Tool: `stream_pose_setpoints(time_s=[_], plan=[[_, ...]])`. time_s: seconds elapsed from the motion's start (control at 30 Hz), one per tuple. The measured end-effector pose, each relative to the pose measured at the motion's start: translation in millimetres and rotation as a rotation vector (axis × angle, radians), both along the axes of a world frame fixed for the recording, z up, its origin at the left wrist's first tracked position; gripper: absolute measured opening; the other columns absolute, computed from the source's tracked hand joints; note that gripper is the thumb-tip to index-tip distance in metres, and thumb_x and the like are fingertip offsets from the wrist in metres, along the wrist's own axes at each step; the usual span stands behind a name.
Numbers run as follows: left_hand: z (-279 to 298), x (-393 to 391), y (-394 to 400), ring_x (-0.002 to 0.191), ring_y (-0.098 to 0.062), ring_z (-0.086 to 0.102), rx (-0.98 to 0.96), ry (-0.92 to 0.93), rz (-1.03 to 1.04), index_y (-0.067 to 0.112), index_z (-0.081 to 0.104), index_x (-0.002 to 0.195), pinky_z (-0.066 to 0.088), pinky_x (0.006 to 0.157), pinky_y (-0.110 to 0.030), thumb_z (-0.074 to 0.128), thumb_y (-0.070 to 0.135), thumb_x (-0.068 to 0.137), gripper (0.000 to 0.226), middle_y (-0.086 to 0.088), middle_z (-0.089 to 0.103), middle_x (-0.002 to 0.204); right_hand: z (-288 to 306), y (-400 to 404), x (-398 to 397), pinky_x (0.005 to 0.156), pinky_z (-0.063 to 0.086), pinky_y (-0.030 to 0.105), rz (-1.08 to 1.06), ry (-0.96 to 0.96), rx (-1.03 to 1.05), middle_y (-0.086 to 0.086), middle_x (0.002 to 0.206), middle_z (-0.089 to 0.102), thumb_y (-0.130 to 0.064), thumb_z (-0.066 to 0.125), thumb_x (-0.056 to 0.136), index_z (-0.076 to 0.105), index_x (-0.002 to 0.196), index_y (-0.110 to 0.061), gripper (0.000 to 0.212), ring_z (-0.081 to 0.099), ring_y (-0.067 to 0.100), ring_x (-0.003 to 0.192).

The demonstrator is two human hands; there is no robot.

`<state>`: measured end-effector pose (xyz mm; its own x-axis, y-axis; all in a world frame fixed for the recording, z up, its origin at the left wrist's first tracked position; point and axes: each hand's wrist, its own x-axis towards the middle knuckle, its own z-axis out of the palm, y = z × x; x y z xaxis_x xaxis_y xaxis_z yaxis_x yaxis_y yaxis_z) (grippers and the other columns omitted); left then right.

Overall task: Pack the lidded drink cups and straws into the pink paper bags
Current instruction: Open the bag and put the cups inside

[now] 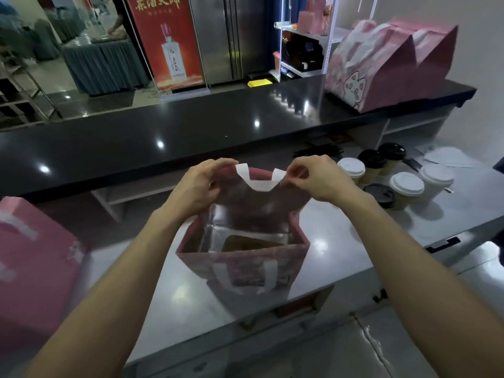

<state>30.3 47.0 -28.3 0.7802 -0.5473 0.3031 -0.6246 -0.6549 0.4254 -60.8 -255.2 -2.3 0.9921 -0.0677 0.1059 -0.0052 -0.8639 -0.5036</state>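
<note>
An open pink paper bag [240, 264] with white handles stands on the steel worktop in front of me. Its silver lining shows, and something brown lies at the bottom. My left hand [200, 186] pinches the far rim at its left corner. My right hand [317, 178] pinches the same rim at the right, beside the white handle [259, 181]. Several lidded drink cups [406, 190], some with white lids and some with black, stand to the right of the bag. Dark straws [319, 151] lie behind them.
A closed pink bag [35, 266] stands at the left edge. Two more pink bags [390, 66] sit on the raised black counter [169, 132] at the far right. A loose black lid [379, 192] lies by the cups. White paper [447, 156] lies further right.
</note>
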Motion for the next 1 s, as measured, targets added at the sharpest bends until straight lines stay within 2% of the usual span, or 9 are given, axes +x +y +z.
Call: stream_pose_setpoints(time_s=[0.13, 0.2, 0.33, 0.47, 0.6, 0.7, 0.77, 0.9, 1.0], plan=[[-11, 5, -42, 0.092, 0.0, 0.069, -0.127, 0.078, 0.092, 0.049, 0.061, 0.141, 0.058, 0.083, -0.03, 0.057, -0.005, 0.084, 0.079, 0.016, 0.075, 0.108, -11, -54, -1, 0.089, 0.055, 0.027, 0.019, -0.021, 0.113, -0.015, 0.109, 0.073, -0.055, 0.074, 0.097, 0.074, 0.122, -0.03, 0.035, 0.069, 0.005, 0.101], [-16, 12, -60, 0.077, 0.005, 0.067, -0.161, 0.1, 0.144, 0.054, 0.06, 0.137, 0.054, 0.074, -0.023, 0.057, -0.004, 0.084, 0.079, 0.023, 0.073, 0.099, -17, -79, 3, 0.091, 0.053, 0.025, -0.032, -0.088, 0.141, -0.015, 0.112, 0.073, -0.041, 0.064, 0.107, 0.074, 0.124, -0.029, 0.024, 0.068, 0.006, 0.103], [-24, 32, -94, 0.085, 0.002, 0.069, -0.192, 0.121, 0.178, 0.056, 0.061, 0.136, 0.055, 0.078, -0.022, 0.056, -0.001, 0.085, 0.077, 0.024, 0.072, 0.101, -23, -121, 22, 0.106, 0.052, 0.034, -0.123, -0.058, 0.15, -0.008, 0.129, 0.072, -0.013, 0.047, 0.107, 0.073, 0.13, -0.027, 0.038, 0.065, 0.012, 0.119], [-32, 63, -120, 0.088, 0.004, 0.068, -0.213, 0.116, 0.175, 0.052, 0.063, 0.135, 0.056, 0.08, -0.022, 0.059, -0.002, 0.086, 0.073, 0.019, 0.071, 0.096, -27, -158, 48, 0.106, 0.052, 0.032, -0.183, 0.003, 0.057, -0.002, 0.133, 0.072, 0.0, 0.051, 0.097, 0.072, 0.134, -0.022, 0.048, 0.066, 0.018, 0.122], [-38, 90, -139, 0.081, 0.005, 0.065, -0.219, 0.105, 0.15, 0.048, 0.065, 0.134, 0.047, 0.072, -0.008, 0.06, -0.003, 0.085, 0.071, 0.019, 0.068, 0.087, -39, -186, 73, 0.102, 0.05, 0.036, -0.185, 0.145, -0.116, 0.002, 0.142, 0.063, -0.012, 0.067, 0.09, 0.064, 0.144, -0.021, 0.054, 0.061, 0.026, 0.129], [-40, 99, -154, 0.086, 0.011, 0.065, -0.218, 0.113, 0.149, 0.046, 0.064, 0.136, 0.044, 0.074, -0.003, 0.061, -0.004, 0.087, 0.07, 0.025, 0.068, 0.093, -60, -204, 89, 0.095, 0.047, 0.035, -0.166, 0.267, -0.19, 0.0, 0.144, 0.054, -0.026, 0.081, 0.076, 0.053, 0.151, -0.025, 0.08, 0.055, 0.027, 0.133], [-42, 100, -161, 0.087, 0.013, 0.065, -0.228, 0.12, 0.159, 0.046, 0.064, 0.137, 0.044, 0.074, -0.001, 0.062, -0.005, 0.088, 0.071, 0.027, 0.068, 0.096, -74, -216, 104, 0.105, 0.043, 0.039, -0.12, 0.32, -0.262, 0.001, 0.148, 0.051, -0.038, 0.086, 0.069, 0.047, 0.156, -0.025, 0.096, 0.048, 0.028, 0.139], [-43, 101, -175, 0.087, 0.014, 0.065, -0.239, 0.118, 0.194, 0.048, 0.064, 0.137, 0.043, 0.074, 0.002, 0.062, -0.006, 0.089, 0.072, 0.033, 0.068, 0.097, -102, -248, 141, 0.129, 0.017, 0.052, -0.021, 0.372, -0.464, 0.009, 0.159, 0.047, -0.066, 0.071, 0.084, 0.039, 0.162, -0.025, 0.094, 0.034, 0.034, 0.152], [-43, 96, -182, 0.087, 0.017, 0.064, -0.239, 0.118, 0.251, 0.056, 0.064, 0.132, 0.043, 0.077, 0.002, 0.062, -0.006, 0.09, 0.075, 0.037, 0.067, 0.097, -113, -258, 156, 0.125, 0.024, 0.046, 0.051, 0.419, -0.486, 0.013, 0.144, 0.061, -0.07, 0.061, 0.088, 0.051, 0.147, -0.02, 0.078, 0.047, 0.035, 0.14]])
